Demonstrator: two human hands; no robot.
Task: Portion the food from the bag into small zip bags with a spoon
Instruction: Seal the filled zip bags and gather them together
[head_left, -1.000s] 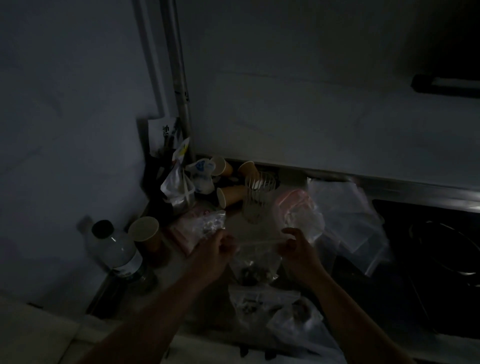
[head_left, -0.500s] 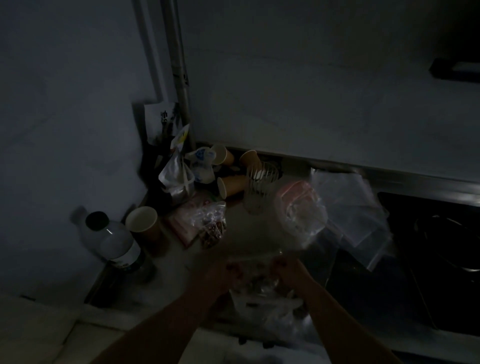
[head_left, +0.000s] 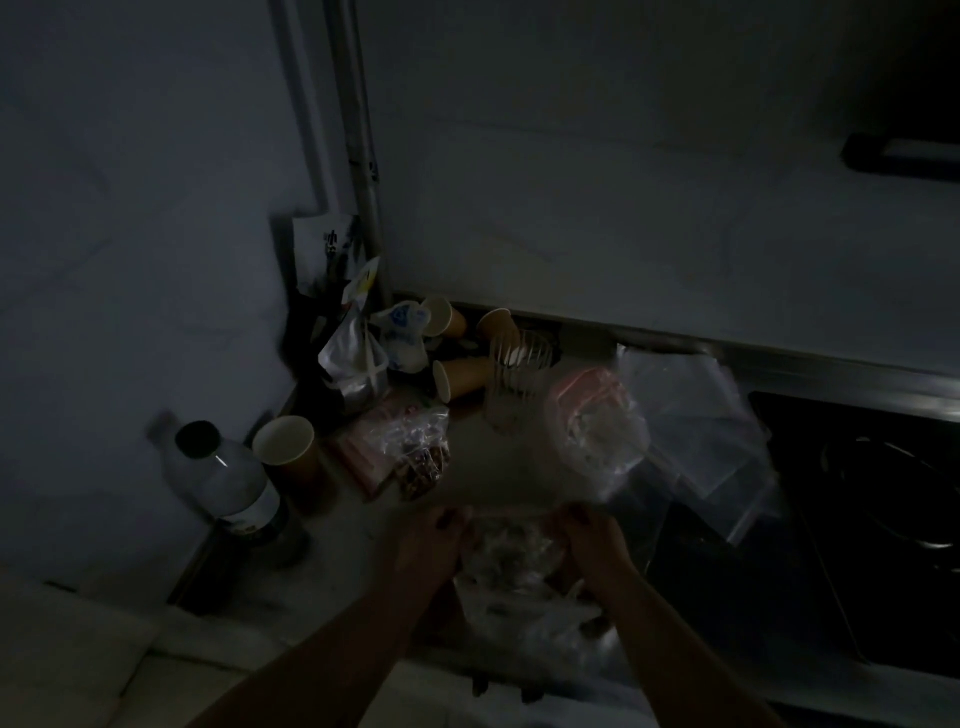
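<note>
Head view is running very dark, so we are reading what we can, left to right. We are seeing a clear plastic bottle with a dark cap (head_left: 223, 478) far left on the pale counter (head_left: 493, 467), a tan paper cup (head_left: 288, 447) just beside it, then a silvery foil pouch (head_left: 353, 369) near the wall. Next a crinkly clear bag with dark reddish food (head_left: 421, 457) is lying on the counter, and further back a ribbed clear glass (head_left: 517, 379) is standing.

Front centre, the left hand (head_left: 426, 545) and the right hand (head_left: 595, 543) are each gripping a side of a small clear zip bag with dark bits inside (head_left: 511, 551), fingers curled round its top edge. We are guessing they are sealing or settling it, so this portion is looking filled. Another crumpled clear bag (head_left: 524, 613) is sitting just below, contents unclear.

To the right, a clear bag holding something pinkish-white (head_left: 595, 426) and a loose pile of empty flat zip bags (head_left: 691, 410) are lying near the dark stovetop (head_left: 857, 519). We are not making out any spoon. With empties waiting, we are judging the job as partly done.
</note>
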